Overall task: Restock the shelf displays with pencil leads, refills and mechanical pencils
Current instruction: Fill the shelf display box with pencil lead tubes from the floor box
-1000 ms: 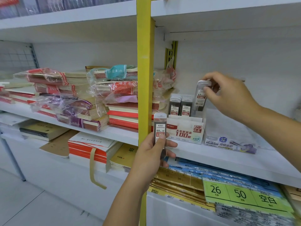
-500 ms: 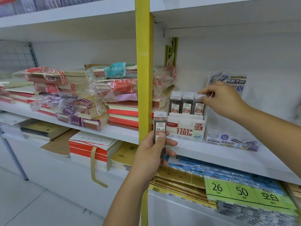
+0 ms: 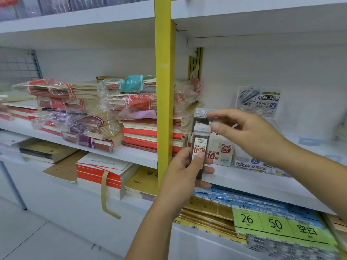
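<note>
White shop shelf [image 3: 244, 180] w/ display box [image 3: 223, 153]; left hand [image 3: 180, 177] grips lead case [image 3: 200, 147], right hand [image 3: 249, 134] open, empty. Best to pinch the top & slot it upright.

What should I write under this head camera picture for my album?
Left hand holds a pencil lead case upright before the display box on the shelf, right hand close beside its cap.
</note>
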`<act>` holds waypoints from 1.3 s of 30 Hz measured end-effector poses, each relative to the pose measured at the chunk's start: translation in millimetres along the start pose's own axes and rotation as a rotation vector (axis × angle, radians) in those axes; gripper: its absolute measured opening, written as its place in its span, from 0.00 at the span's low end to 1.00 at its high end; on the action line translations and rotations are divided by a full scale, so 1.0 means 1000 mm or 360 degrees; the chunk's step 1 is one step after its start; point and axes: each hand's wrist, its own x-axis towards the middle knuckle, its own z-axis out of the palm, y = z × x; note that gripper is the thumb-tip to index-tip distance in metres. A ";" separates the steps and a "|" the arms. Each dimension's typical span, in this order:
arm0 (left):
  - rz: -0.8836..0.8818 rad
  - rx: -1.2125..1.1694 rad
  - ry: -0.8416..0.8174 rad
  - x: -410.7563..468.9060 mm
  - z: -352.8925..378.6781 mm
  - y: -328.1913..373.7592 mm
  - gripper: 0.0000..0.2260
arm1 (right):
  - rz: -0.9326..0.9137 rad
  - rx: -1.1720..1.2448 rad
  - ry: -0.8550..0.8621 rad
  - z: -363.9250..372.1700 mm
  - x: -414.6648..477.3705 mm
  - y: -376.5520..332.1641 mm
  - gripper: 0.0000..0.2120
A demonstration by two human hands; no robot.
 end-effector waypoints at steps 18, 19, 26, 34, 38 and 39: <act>0.0883 0.1658 0.0189 0.030 0.030 -0.032 0.25 | -0.0188 -0.0711 0.0454 -0.031 0.036 0.041 0.12; 0.0856 0.1664 0.0193 0.031 0.029 -0.034 0.25 | -0.0182 -0.0753 0.0407 -0.029 0.039 0.043 0.12; 0.0817 0.1716 0.0204 0.032 0.025 -0.039 0.23 | 0.0118 -0.0468 0.0280 -0.026 0.057 0.061 0.05; 0.0851 0.1683 0.0167 0.029 0.020 -0.041 0.23 | 0.0329 -0.0889 0.0283 -0.017 0.058 0.072 0.12; 0.0926 0.1603 0.0245 0.019 0.020 -0.042 0.22 | 0.0167 -0.0632 0.0453 -0.028 0.031 0.057 0.13; 0.0955 0.1550 0.0313 0.014 0.021 -0.043 0.21 | 0.0092 -0.0556 0.0513 -0.030 0.018 0.050 0.13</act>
